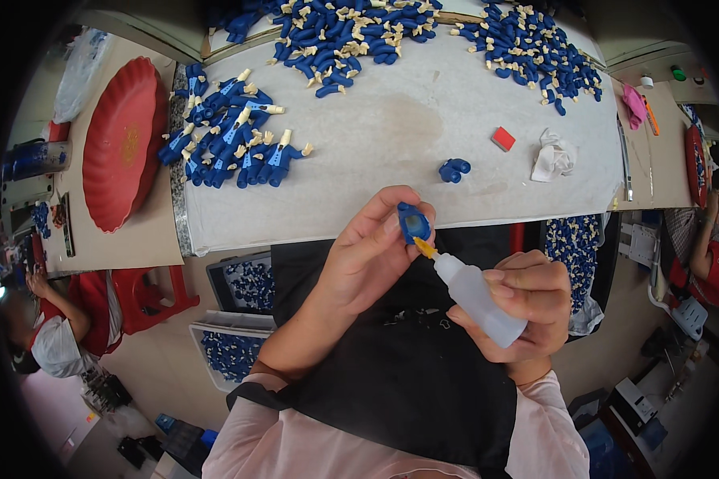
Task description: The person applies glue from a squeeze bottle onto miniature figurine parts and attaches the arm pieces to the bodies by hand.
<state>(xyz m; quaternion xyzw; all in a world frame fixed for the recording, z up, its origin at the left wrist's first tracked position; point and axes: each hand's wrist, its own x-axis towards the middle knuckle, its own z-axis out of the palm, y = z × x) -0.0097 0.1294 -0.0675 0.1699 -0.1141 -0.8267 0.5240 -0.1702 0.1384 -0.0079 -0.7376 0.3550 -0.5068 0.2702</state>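
Between the fingertips of my left hand (371, 251) is a small blue hollow doll part (413, 224), its opening facing up. My right hand (523, 307) is wrapped round a translucent white squeeze bottle (481, 297), tilted so that its yellowish nozzle (425, 248) meets the lower rim of the blue part. Just beyond, on the white-covered table (359, 160), lies a blue leg piece (454, 170). To the left is a cluster of partly assembled blue figures (232, 132) with cream necks and hands.
Piles of blue arms with cream hands (343, 40) lie at the back. On the right are a red box (502, 139) and crumpled tissue (554, 155). A red scalloped tray (124, 144) stands left. Bins of blue parts (230, 354) flank me; co-workers (76, 315) sit both sides.
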